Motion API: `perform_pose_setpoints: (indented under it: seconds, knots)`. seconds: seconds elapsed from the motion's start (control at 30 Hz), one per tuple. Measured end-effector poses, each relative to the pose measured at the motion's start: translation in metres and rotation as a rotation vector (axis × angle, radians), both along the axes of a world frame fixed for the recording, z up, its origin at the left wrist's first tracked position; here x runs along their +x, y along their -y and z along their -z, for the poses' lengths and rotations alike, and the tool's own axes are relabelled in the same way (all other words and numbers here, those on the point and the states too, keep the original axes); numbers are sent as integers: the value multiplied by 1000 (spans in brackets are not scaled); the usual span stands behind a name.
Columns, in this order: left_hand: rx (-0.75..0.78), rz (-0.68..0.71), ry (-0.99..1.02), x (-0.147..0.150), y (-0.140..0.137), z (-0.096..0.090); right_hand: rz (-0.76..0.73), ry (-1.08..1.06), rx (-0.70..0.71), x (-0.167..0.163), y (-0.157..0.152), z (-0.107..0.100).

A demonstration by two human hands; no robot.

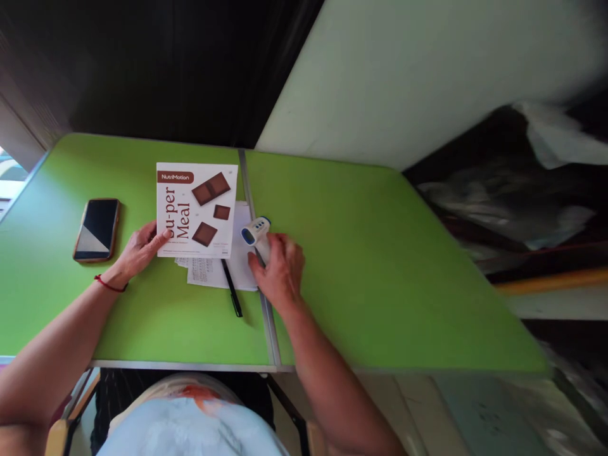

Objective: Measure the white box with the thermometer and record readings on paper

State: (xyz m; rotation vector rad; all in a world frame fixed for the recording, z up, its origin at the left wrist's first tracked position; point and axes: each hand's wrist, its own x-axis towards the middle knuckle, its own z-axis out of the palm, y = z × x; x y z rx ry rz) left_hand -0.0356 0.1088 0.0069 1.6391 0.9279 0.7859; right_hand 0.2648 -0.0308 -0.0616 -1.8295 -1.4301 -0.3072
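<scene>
My left hand grips the lower left edge of a white box printed with brown chocolate pieces, its thumb on the front. In my right hand is a white and blue infrared thermometer, the fingers wrapped round its handle. The thermometer's head is just right of the box and apart from it. Under the box lie sheets of paper, one with rows of writing. A black pen rests on the papers, its upper end hidden by the box.
A smartphone lies on the green folding table, left of my left hand. A metal seam crosses the tabletop. Behind stand a dark panel and a pale wall. Shelves with plastic bags are at the right.
</scene>
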Motion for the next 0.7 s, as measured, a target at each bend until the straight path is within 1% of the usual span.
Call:
perform_pose_setpoints:
  seconds: [0.03, 0.1, 0.17, 0.23, 0.3, 0.37, 0.4, 0.43, 0.5, 0.57, 0.63, 0.7]
  knots:
    - [-1, -6, 1, 0, 0, 0, 26, 6, -57, 6, 0, 4]
    - [-11, -12, -3, -1, -1, 0, 31, -21, -155, 15, -1, 12]
    - [-27, -10, -5, -2, -1, 0, 31, -99, -199, 19, -1, 15]
    - [-63, 9, 11, -2, -1, -1, 17, -244, -196, 18, -2, 12]
    - [-112, 33, 49, -1, -1, -1, -46, -441, -130, 9, -1, 2]
    - [-148, 35, 75, 0, -1, 0, -175, -645, -31, -6, 3, -12]
    - [-157, 27, 77, 0, -1, 1, -255, -735, -2, -15, 6, -19]
    - [-160, 19, 73, 1, -1, 1, -349, -825, -6, -24, 10, -25]
    - [-158, 13, 61, 1, -1, 3, -567, -995, -96, -42, 17, -35]
    - [-154, 32, 66, 2, -1, 4, -737, -1135, -210, -57, 22, -40]
    - [-155, 54, 82, 1, -1, 5, -823, -1227, -295, -67, 23, -41]
    - [-156, 54, 82, 1, 0, 6, -831, -1276, -327, -74, 21, -40]
